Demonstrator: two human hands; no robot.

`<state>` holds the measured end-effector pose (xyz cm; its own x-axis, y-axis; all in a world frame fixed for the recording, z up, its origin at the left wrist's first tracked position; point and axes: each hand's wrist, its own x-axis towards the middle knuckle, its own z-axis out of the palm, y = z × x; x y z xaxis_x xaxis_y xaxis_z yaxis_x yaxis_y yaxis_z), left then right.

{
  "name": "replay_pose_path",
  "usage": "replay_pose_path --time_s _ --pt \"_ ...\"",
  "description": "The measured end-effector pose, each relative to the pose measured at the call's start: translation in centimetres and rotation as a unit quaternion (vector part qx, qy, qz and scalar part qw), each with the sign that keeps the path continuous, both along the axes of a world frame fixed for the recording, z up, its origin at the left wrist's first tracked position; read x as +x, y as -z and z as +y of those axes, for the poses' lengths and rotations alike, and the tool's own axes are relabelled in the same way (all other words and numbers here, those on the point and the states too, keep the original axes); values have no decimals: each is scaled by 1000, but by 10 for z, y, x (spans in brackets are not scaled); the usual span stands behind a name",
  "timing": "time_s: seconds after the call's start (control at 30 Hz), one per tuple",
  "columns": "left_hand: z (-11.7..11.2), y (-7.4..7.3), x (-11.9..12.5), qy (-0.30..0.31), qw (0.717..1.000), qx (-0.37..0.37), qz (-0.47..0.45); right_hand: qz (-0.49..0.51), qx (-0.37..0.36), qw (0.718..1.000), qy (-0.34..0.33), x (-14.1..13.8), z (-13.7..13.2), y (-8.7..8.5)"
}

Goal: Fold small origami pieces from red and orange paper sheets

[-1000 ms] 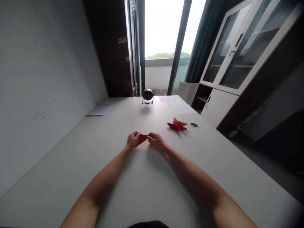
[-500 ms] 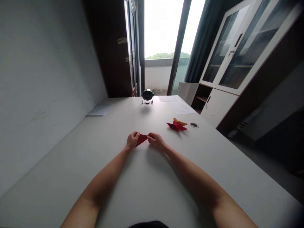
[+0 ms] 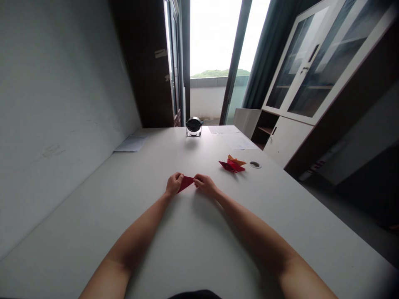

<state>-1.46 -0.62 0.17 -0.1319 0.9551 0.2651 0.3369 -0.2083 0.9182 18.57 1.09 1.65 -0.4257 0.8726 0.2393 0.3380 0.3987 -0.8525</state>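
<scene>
Between my hands is a piece of folded red paper (image 3: 186, 183), roughly triangular, held just over the white table (image 3: 174, 241). My left hand (image 3: 173, 183) is closed on its wide left side, thumb on top, and covers part of it. At the narrow right tip, the fingers of my right hand (image 3: 204, 184) pinch the paper. Farther off to the right, folded paper pieces (image 3: 232, 165) in red and orange lie together on the table, apart from both hands.
A round black and silver device (image 3: 193, 126) stands at the table's far end. Paper sheets lie at the left (image 3: 131, 143) and right (image 3: 240, 141) far edges. A round cable hole (image 3: 254, 165) is beside the folded pieces. A wall (image 3: 62, 124) borders the left side.
</scene>
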Motion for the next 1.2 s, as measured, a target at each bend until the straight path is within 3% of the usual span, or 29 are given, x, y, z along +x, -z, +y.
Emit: replay_pose_path --time_s 0.57,1.2 --pt "-1 -1 -1 13 999 -6 42 -16 -4 1000 6 0 2 2" --pt "-5 -7 2 3 1000 -21 8 -11 1 1000 10 -1 0 1"
